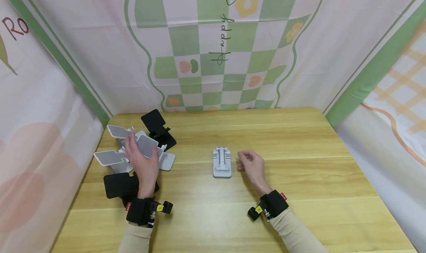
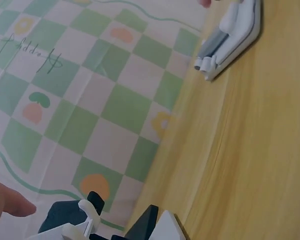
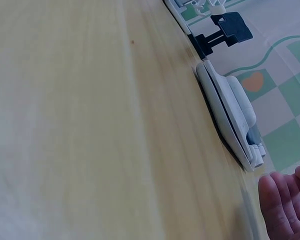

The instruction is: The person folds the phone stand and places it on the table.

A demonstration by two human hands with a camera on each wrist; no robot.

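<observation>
A folded white phone stand lies flat on the wooden table, near the middle. Just right of it is my right hand, fingers loosely curled and holding nothing; the right wrist view shows its fingers close to one end of the folded stand. My left hand is over a group of unfolded phone stands on the left, fingers straight, thumb apart, overlapping a white stand with a grey pad. Two more white stands are beside it, partly hidden by the hand.
One black phone stand stands behind the white ones, another black stand in front, partly under my left wrist. Patterned cloth hangs along the table's back edge and both sides. The wooden table extends to the right.
</observation>
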